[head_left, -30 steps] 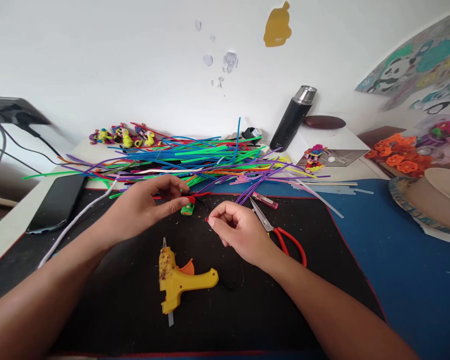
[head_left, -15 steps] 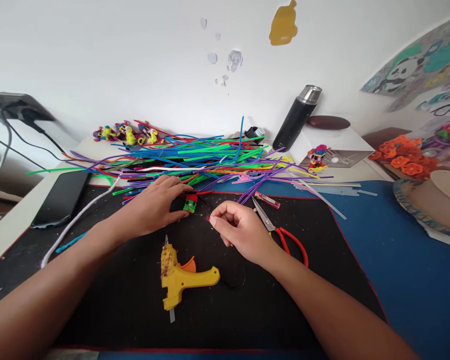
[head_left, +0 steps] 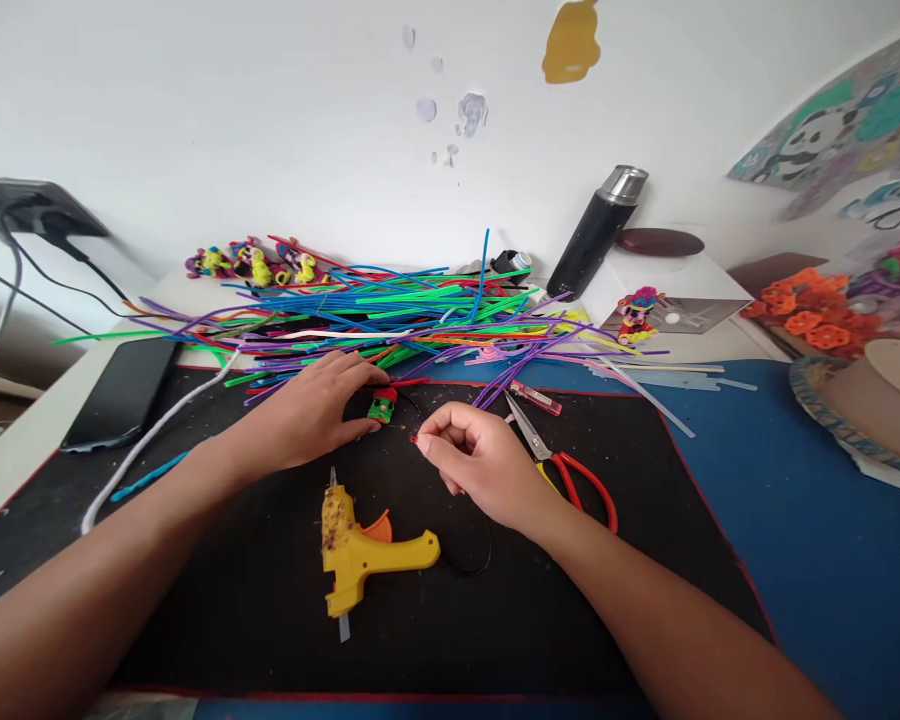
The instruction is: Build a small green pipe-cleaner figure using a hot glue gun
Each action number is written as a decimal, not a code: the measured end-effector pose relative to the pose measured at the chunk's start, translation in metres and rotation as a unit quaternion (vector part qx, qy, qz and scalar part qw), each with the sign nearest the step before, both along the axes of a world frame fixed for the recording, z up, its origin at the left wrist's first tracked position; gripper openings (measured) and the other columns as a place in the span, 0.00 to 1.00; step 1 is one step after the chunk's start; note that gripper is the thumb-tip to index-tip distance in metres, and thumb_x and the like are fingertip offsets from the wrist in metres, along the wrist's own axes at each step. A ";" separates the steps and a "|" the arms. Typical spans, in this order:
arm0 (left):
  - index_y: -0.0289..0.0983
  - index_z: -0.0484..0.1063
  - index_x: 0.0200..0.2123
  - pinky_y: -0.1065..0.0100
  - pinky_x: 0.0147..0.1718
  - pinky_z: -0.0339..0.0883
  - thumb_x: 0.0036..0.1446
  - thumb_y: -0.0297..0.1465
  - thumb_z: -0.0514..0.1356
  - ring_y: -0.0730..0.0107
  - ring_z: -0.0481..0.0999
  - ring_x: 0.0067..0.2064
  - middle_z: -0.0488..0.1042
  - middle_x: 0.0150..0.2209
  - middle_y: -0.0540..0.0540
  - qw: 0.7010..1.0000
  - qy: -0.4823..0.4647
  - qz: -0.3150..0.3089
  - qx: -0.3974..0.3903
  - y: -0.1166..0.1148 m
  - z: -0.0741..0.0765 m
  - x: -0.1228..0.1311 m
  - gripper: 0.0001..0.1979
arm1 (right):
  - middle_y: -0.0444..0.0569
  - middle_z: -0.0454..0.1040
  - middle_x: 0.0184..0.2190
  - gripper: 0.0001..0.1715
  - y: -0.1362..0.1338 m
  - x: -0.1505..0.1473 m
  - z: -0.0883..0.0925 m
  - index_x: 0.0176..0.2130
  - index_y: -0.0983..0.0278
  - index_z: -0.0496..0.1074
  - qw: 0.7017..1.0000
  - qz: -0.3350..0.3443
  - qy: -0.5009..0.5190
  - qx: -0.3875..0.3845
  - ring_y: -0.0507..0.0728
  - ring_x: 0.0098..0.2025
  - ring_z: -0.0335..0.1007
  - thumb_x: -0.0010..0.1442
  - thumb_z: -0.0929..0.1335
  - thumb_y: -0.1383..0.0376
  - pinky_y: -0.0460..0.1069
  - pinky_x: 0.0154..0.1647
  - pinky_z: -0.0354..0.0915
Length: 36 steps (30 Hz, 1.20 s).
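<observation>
The figure (head_left: 381, 406), green with a red top, lies on the mat (head_left: 540, 620) near its far edge, about midway along it. It should handle as light and soft, easily crushed and unlikely to slip; take hold at the sides of the green body, clear of the small face details. Its red top points toward the far edge, and its long axis appears to run far to near. The left hand (head_left: 311, 410) is spread around it, thumb at the near end, fingers at the far end; whether they press cannot be told. The right hand (head_left: 469, 450), well apart from the left, pinches a red piece (head_left: 414, 439), probably light and easily dropped; its long axis is too small to read. Nearer lies the glue gun (head_left: 345, 545), nozzle toward the far edge. Beyond the figure, stems (head_left: 420, 305) run mainly lengthwise along the desk (head_left: 37, 435).
</observation>
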<state>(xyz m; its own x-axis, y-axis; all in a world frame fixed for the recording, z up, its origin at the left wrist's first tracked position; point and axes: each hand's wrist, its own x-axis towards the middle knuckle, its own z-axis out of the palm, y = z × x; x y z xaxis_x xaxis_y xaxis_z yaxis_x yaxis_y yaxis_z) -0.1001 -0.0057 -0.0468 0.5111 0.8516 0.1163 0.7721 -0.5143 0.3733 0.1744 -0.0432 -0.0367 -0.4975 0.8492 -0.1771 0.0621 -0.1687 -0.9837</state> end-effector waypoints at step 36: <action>0.44 0.77 0.52 0.54 0.49 0.75 0.65 0.53 0.64 0.50 0.82 0.50 0.83 0.49 0.43 0.996 -0.040 0.050 -0.056 -0.007 0.012 0.011 0.22 | 0.37 0.69 0.25 0.08 -0.003 -0.003 -0.005 0.38 0.61 0.74 1.000 -0.003 -0.006 0.003 0.49 0.22 0.64 0.67 0.73 0.60 0.47 0.25 0.59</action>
